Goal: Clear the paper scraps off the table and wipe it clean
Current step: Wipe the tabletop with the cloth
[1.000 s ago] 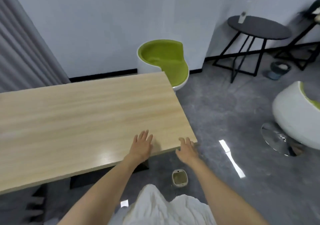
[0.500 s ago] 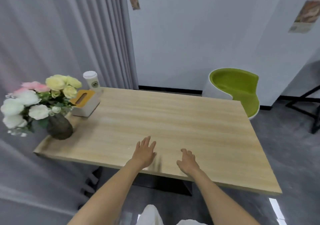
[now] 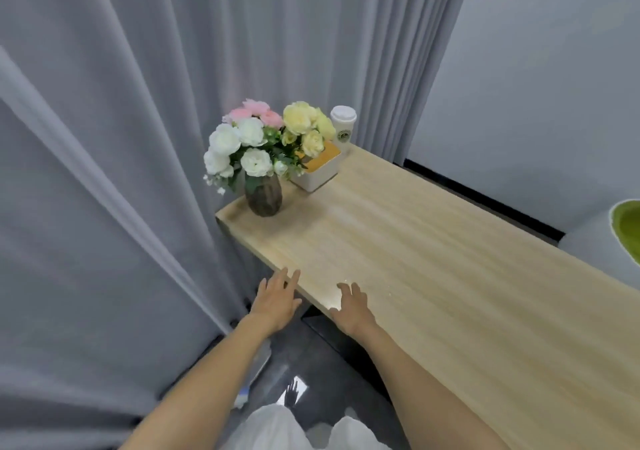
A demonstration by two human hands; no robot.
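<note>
Nearest to us, below the table's front edge, a fold of white clothing [image 3: 277,425] shows over the dark glossy floor [image 3: 311,356], and both bare forearms reach up from there toward the table [image 3: 433,259]. Our left hand [image 3: 277,297] sits at the table's front edge, short of its left end, palm down, fingers straight and a little spread, holding nothing; we cannot tell whether the fingertips touch the wood. Our right hand [image 3: 353,306] lies palm down over the tabletop just inside that same front edge, fingers loosely fanned and pointing across the table, also holding nothing. Just past its fingertips a few tiny pale specks [image 3: 390,294] dot the tabletop, too small for us to say if they are paper. The table is a long, pale wooden slab. Its long axis runs diagonally from its left end, up by the curtain, down toward the lower right, and the grain follows that length. At the table's left end stands a dark vase [image 3: 264,195], upright, with white, pink and yellow flowers [image 3: 263,138]. Just behind it on the table sits a white tissue box [image 3: 320,169] with an orange top, and a lidded paper cup [image 3: 343,126] stands at the far corner. A grey curtain [image 3: 121,172] hangs past the table's left end, a pale wall [image 3: 536,86] rises behind its back edge, and a green-lined chair [image 3: 628,228] shows beyond that edge at the right.
</note>
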